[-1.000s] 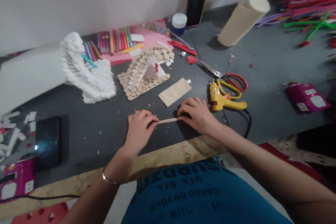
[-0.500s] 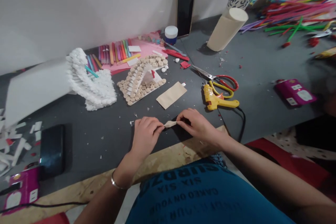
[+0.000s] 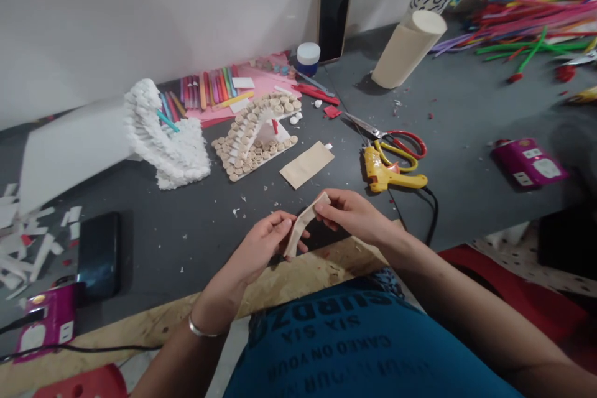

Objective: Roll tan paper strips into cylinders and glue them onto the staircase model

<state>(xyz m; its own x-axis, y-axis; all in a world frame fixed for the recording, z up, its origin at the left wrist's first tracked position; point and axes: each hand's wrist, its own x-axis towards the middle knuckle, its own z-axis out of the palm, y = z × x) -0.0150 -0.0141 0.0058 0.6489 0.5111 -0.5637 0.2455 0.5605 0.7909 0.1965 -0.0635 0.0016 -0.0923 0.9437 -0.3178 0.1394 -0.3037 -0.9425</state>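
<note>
A narrow beige paper strip (image 3: 303,222), bent and creased along its length, is held between both hands over the table's front edge. My left hand (image 3: 265,241) is closed on its lower left part, thumb on top. My right hand (image 3: 347,211) pinches its upper right end. Just beyond lies a flat beige paper piece (image 3: 308,165) with a small white bit at its corner. Behind that stands a small arched model (image 3: 252,140) covered in beige paper rolls. A yellow glue gun (image 3: 387,173) and scissors (image 3: 385,140) lie to the right.
A white fluffy model (image 3: 172,143) stands left, near pastel sticks (image 3: 209,90). A phone (image 3: 336,12) leans on the wall beside a small jar (image 3: 308,58). A beige roll (image 3: 408,53) stands at the back right. A dark phone (image 3: 99,255) and purple power boxes (image 3: 529,161) lie at the sides.
The paper strip, stretched and twisted between my fingertips before, now shows its broader side and slants downward to the left. My left hand has turned palm-inward.
</note>
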